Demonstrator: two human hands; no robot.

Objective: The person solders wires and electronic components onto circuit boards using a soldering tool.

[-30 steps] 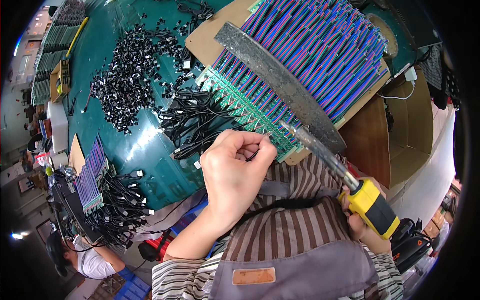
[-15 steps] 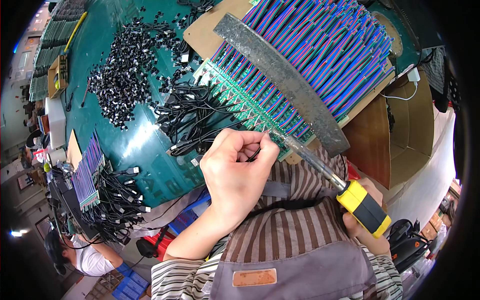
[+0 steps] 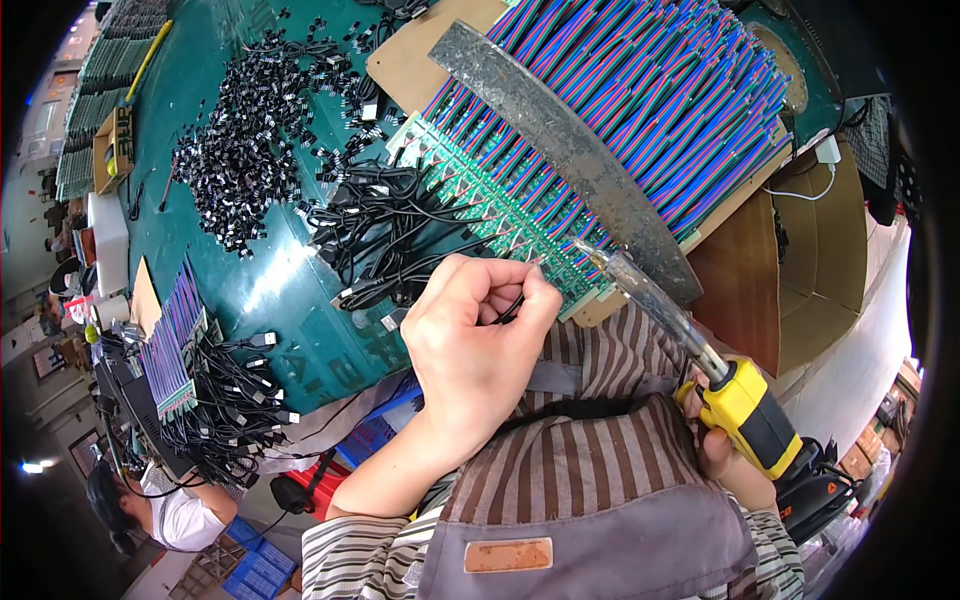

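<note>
My left hand (image 3: 470, 340) is closed in a pinch on a thin black cable (image 3: 511, 309), whose end sits by the front edge of a row of green circuit boards (image 3: 500, 215). In my right hand (image 3: 722, 462) is a yellow-and-black soldering iron (image 3: 757, 418). Its tip points at the boards, a short way right of my left fingertips; whether it touches them I cannot tell. Blue, red, green and black wires (image 3: 640, 110) run back from the boards. Across them lies a curved-looking dark metal bar (image 3: 570, 150).
Black USB cables (image 3: 385, 235) lie left of the boards, and a heap of small black connectors (image 3: 250, 150) sits farther left on the green table (image 3: 300, 360). A wired bundle (image 3: 172, 355) stands at left. Boxes (image 3: 815, 270) are at right. Another person (image 3: 185, 515) is at lower left.
The soldering iron has moved up and to the right, its tip now apart from my left fingertips. More of its trigger side shows. My left hand has hardly moved.
</note>
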